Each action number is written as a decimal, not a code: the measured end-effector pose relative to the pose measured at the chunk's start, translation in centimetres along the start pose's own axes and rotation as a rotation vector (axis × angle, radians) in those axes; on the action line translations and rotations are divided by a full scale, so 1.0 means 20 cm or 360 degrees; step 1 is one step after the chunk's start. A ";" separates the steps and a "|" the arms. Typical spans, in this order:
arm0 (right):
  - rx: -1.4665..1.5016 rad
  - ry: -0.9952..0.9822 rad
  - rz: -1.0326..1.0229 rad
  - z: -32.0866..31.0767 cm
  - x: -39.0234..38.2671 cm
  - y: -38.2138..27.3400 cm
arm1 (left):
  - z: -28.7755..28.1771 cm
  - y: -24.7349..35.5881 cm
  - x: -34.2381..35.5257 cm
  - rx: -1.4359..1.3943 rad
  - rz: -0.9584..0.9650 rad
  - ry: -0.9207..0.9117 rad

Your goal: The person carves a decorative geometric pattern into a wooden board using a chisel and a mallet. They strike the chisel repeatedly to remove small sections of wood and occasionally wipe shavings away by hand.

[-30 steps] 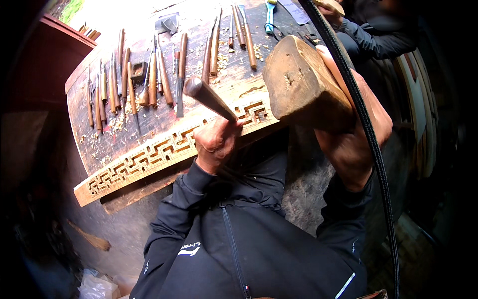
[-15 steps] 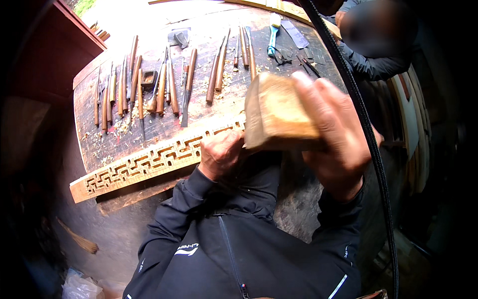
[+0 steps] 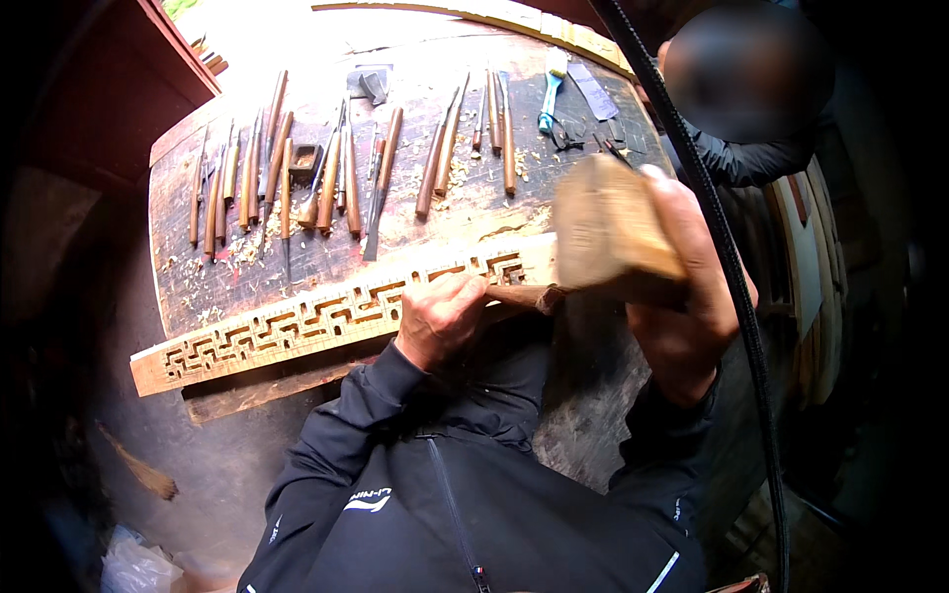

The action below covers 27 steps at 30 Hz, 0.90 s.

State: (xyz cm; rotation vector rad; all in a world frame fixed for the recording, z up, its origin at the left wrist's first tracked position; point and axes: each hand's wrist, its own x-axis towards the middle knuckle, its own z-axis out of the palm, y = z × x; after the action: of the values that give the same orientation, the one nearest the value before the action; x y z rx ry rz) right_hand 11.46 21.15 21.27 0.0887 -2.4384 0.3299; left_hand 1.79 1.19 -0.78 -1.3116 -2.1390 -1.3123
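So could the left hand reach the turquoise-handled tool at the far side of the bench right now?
Probably not freely: the left hand is wrapped around a chisel on the carved strip, and the turquoise-handled tool lies far across the bench, beyond the row of chisels.

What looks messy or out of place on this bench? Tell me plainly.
Only wood chips are scattered on the bench among the row of chisels, thickest near the left tools. The carved strip lies at a slant and juts past the bench's left edge. Left hand grips a chisel; right hand holds the mallet.
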 end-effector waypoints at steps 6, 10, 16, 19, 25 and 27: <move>0.0235 0.0334 0.0507 0.12 -0.20 0.04 | 0.04 -0.03 -0.08 -0.0577 -0.0871 0.0472; 0.0246 0.0175 0.0579 0.18 -0.32 0.07 | 0.00 -0.02 -0.11 -0.0466 -0.0709 0.0344; 0.0160 0.0109 0.0602 0.19 -0.41 0.11 | -0.02 -0.02 -0.08 -0.0319 -0.0535 0.0241; 0.0124 0.0090 0.0610 0.20 -0.43 0.13 | -0.03 -0.02 -0.07 -0.0272 -0.0475 0.0209; 0.0120 0.0076 0.0618 0.22 -0.44 0.15 | -0.03 -0.02 -0.02 -0.0368 -0.0443 0.0116; 0.0118 0.0066 0.0609 0.22 -0.44 0.15 | -0.02 -0.03 -0.03 -0.0381 -0.0470 0.0095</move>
State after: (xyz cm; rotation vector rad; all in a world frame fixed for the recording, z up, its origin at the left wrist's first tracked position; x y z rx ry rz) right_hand 15.10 22.81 11.78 -0.3531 -2.3930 0.5838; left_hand 1.54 0.38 -1.28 -1.0480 -2.2528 -1.7468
